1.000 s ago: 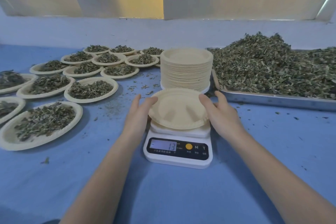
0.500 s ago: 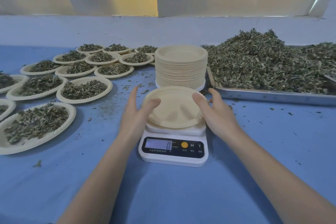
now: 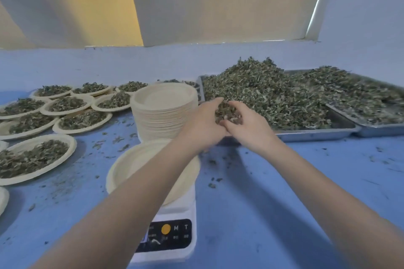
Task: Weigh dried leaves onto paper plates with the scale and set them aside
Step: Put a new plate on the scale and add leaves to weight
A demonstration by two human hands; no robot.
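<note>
Both hands have left the rim of the empty plate and are now reaching forward to the leaf pile. Fingers of the left hand and the right hand are curling toward each other, cupping a loose clump of dried leaves between them at the near edge of the heap; the fingertips are partly buried, so how tightly they are closing cannot be told. Crumbly, grey-green and flaky, the dried leaf heap is mounding high in a shallow rectangular metal tray, with a second metal tray lying just beside it to the right.

Under the left forearm, the empty paper plate, round, pale and matte with a raised rim, is sitting on the white scale, whose dark glossy panel is showing an orange button; the forearm is hiding the display. Behind it a tall stack of plates is standing, ribbed along its side. To the left, filled plates are lying close together on the smooth blue table, which is speckled with leaf crumbs.
</note>
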